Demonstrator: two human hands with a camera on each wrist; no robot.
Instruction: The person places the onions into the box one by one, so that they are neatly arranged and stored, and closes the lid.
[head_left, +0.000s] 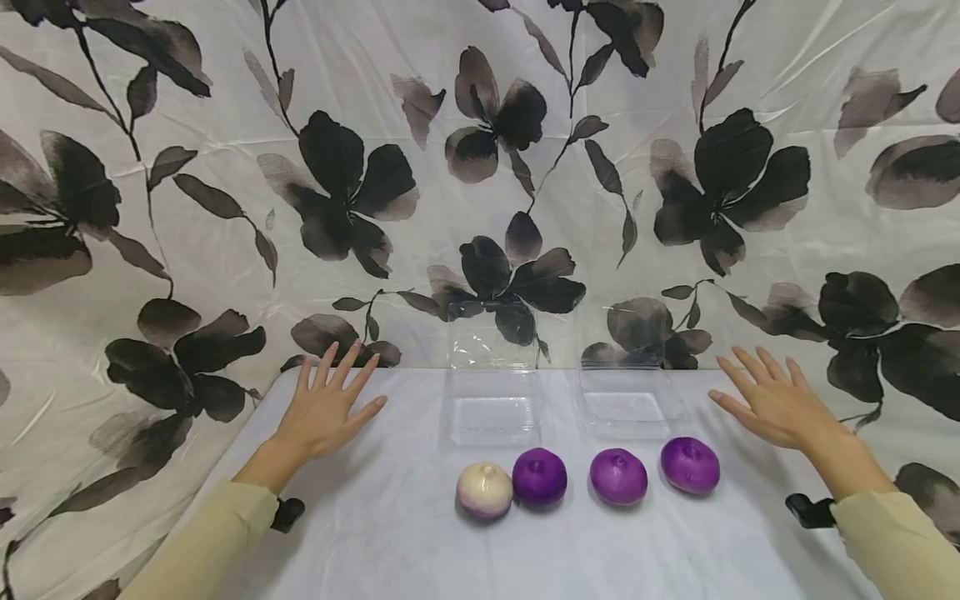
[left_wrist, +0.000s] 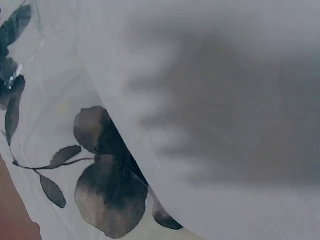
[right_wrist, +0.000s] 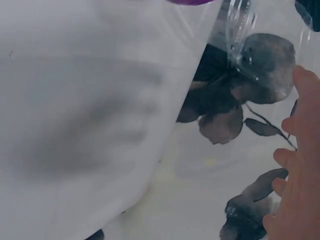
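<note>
Onion (head_left: 690,466), rightmost of four, lies to the left of the nearer right hand (head_left: 778,407); left hand (head_left: 321,415) farther; both splayed, holding nothing

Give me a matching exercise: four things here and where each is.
1. Clear boxes
2. Right hand
3. Pale onion
4. Left hand

A. right of both boxes, fingers spread
B. left end of the row of onions
C. side by side behind the onions
D. left of both boxes, fingers spread

Pairs: 1-C, 2-A, 3-B, 4-D
</note>
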